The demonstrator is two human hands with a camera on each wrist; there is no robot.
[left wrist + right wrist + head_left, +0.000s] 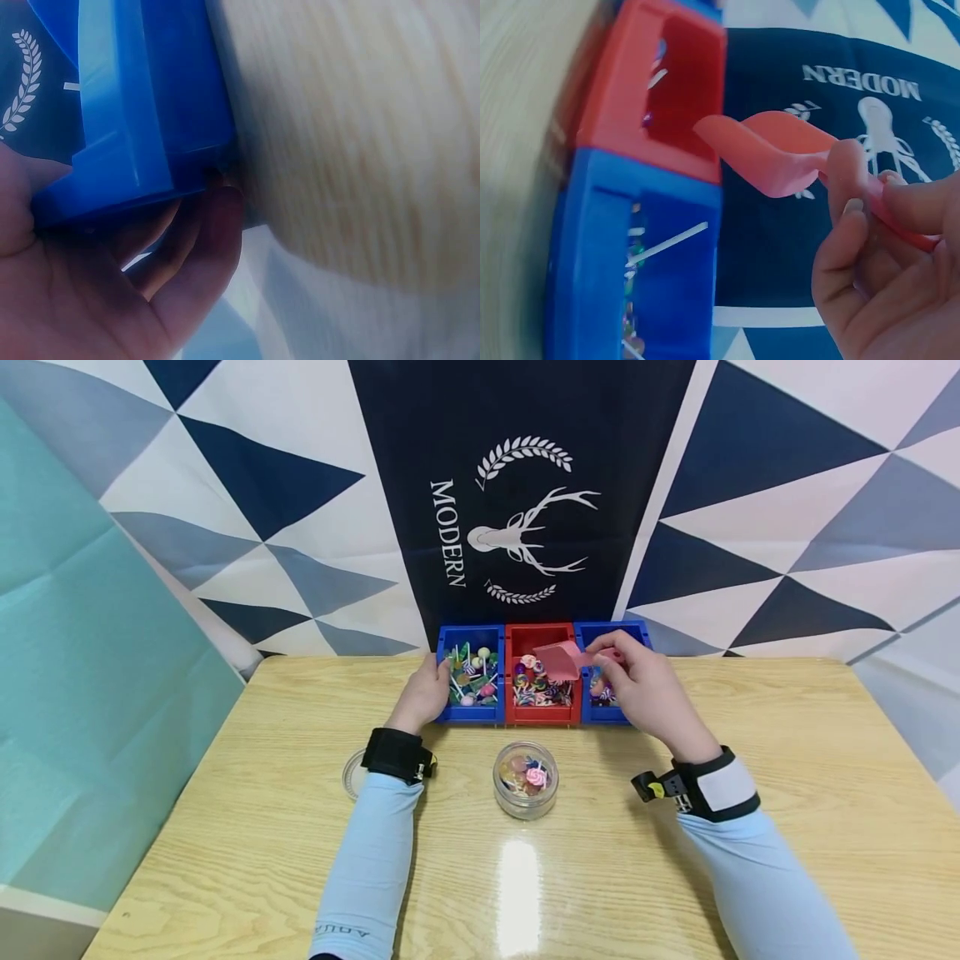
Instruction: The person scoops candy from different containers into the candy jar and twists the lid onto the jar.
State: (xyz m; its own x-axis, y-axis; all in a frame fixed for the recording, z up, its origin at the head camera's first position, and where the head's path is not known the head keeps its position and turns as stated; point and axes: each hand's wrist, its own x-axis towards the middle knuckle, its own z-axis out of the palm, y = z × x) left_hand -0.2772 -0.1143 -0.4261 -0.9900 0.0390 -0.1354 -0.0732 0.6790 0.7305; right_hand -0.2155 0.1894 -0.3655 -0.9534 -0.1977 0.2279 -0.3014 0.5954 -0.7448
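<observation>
My left hand (pixel 424 693) grips the left wall of the left blue bin (pixel 471 714), thumb over its rim and fingers outside and below it in the left wrist view. Green, pink and white candies (pixel 472 675) lie in that bin. With my right hand (pixel 637 685) I pinch the handle of a pink scoop (pixel 558 658). The scoop's blade hangs above the red bin (pixel 542 716), which holds lollipops and striped candies (pixel 542 685). Its inside faces away in the right wrist view, so its load is hidden. Under my right hand is the right blue bin (pixel 641 180), partly covered.
A clear glass jar (pixel 527 810) with mixed candies and a pink swirl lollipop (pixel 536 777) stands on the wooden table (pixel 600 877) before the bins. Beside my left wrist lies a round clear lid (pixel 351 775). A patterned cloth (pixel 517 410) rises directly behind the bins.
</observation>
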